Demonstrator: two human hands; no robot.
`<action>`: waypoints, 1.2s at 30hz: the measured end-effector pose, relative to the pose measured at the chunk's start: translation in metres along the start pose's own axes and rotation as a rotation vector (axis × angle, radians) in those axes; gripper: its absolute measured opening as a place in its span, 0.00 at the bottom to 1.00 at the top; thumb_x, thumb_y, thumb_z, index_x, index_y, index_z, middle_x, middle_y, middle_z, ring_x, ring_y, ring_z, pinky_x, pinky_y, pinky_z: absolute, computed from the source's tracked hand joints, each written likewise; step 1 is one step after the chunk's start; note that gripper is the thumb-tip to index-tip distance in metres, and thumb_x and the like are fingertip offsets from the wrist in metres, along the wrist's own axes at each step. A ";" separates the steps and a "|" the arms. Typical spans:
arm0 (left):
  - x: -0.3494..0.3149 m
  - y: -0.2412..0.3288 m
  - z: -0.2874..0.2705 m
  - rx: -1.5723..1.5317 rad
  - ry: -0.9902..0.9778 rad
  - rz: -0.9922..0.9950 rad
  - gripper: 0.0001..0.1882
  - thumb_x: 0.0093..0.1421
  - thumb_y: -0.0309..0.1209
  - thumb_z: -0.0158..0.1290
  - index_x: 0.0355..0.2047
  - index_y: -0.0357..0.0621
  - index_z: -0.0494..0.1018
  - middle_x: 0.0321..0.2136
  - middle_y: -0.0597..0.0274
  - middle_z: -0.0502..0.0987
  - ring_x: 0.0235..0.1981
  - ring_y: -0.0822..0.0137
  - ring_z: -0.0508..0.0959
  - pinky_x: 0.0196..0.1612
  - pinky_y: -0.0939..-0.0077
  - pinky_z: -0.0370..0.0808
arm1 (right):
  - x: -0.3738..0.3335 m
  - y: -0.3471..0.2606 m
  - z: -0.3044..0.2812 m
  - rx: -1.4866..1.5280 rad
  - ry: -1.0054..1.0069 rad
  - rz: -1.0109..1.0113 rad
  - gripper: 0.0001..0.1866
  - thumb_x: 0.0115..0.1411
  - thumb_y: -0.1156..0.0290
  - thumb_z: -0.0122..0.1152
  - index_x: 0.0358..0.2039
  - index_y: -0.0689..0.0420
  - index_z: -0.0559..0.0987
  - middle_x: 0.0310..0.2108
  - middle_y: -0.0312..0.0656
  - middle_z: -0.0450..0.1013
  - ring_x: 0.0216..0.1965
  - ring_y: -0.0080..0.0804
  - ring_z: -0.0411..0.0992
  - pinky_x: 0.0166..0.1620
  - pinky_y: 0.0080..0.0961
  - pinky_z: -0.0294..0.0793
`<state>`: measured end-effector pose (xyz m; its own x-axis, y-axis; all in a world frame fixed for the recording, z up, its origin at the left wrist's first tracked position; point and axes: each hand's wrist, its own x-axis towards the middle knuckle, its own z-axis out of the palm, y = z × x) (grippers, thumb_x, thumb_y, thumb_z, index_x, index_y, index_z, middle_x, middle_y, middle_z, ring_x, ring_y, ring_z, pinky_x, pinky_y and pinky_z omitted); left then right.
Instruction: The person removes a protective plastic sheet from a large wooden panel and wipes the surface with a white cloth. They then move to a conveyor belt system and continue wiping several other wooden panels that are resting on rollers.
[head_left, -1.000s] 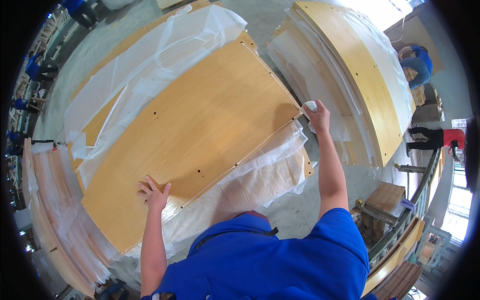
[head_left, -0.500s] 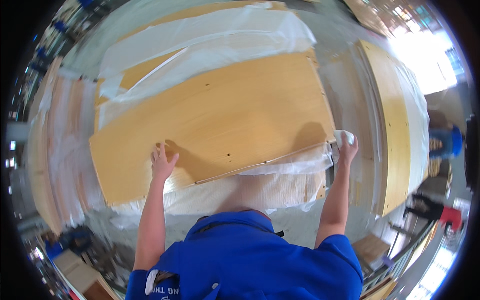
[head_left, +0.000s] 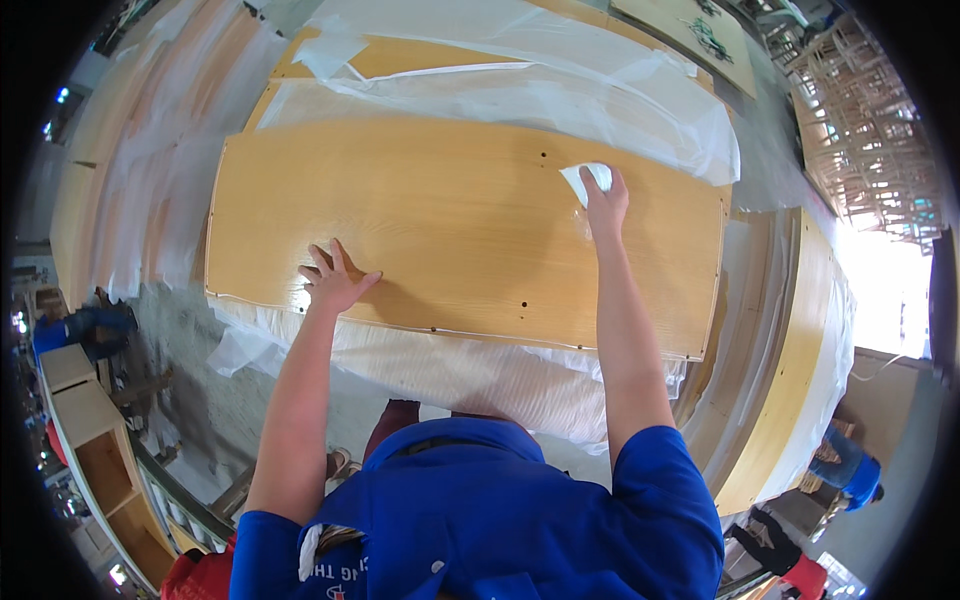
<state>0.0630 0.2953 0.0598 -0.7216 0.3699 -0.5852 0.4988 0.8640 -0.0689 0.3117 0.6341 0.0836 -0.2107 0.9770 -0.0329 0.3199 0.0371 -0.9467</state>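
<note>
A wide honey-coloured wooden panel (head_left: 450,240) with a few dark drilled holes lies flat in front of me, on a stack lined with white foam sheet (head_left: 420,372). My left hand (head_left: 338,284) rests on its left part, with the fingers spread and nothing in them. Toward the panel's far right, my right hand (head_left: 606,205) grips a white folded cloth (head_left: 575,184) against the surface. Part of the cloth is hidden under the fingers.
Behind the panel, translucent wrapping (head_left: 440,90) covers more boards. Another wrapped stack (head_left: 785,370) stands close on the right, and a further stack (head_left: 165,150) at the far left. Cabinet frames (head_left: 110,455) stand lower left. A person in blue (head_left: 850,475) is at the far right.
My right hand has moved with the cloth from the panel's right edge inward onto its far part. My left hand stays spread on the panel. The view has turned, so the panel appears straighter.
</note>
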 end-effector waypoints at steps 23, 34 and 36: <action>0.007 -0.005 0.002 0.051 -0.037 0.007 0.59 0.48 0.72 0.42 0.66 0.52 0.27 0.64 0.35 0.25 0.60 0.21 0.35 0.58 0.34 0.50 | 0.033 -0.012 0.046 -0.524 -0.073 -0.272 0.20 0.51 0.55 0.64 0.38 0.55 0.76 0.33 0.46 0.76 0.36 0.44 0.74 0.39 0.35 0.73; 0.007 -0.005 0.003 0.063 -0.025 0.004 0.60 0.47 0.73 0.41 0.66 0.52 0.26 0.64 0.36 0.25 0.60 0.20 0.36 0.57 0.33 0.51 | -0.024 -0.012 0.025 -0.510 -0.145 -0.188 0.19 0.51 0.56 0.65 0.35 0.58 0.76 0.31 0.47 0.77 0.34 0.44 0.75 0.37 0.35 0.73; 0.008 -0.006 0.005 0.064 -0.009 0.002 0.61 0.46 0.74 0.41 0.66 0.52 0.26 0.64 0.36 0.26 0.60 0.19 0.36 0.57 0.32 0.52 | -0.042 -0.009 0.019 -0.532 -0.163 -0.169 0.19 0.51 0.57 0.65 0.35 0.57 0.76 0.31 0.47 0.77 0.34 0.44 0.75 0.37 0.35 0.73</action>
<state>0.0567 0.2912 0.0517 -0.7167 0.3681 -0.5923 0.5298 0.8397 -0.1191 0.3004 0.5890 0.0872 -0.4249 0.9051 0.0159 0.6808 0.3311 -0.6533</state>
